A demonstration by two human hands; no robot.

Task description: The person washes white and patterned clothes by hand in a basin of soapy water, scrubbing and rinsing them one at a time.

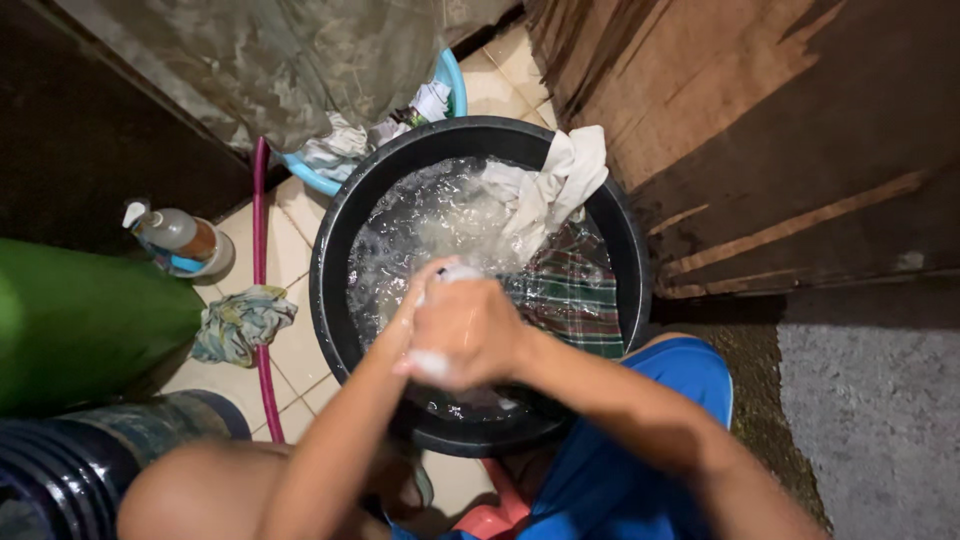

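A black round basin [335,215] on the tiled floor holds soapy water, a white cloth [545,190] draped over its far rim and a green plaid cloth [570,290] at its right side. Over the near half of the basin my right hand [470,330] is closed in a fist on a small sudsy white cloth [455,272]. My left hand [418,295] presses against the same cloth from the left, mostly hidden behind the right hand. Foam clings to both hands.
A pink hose [262,300] runs along the floor left of the basin, past a crumpled rag [240,322] and a pump bottle [180,238]. A light blue tub [450,85] with laundry sits behind. Green and dark containers [80,320] stand left; a wooden wall stands right.
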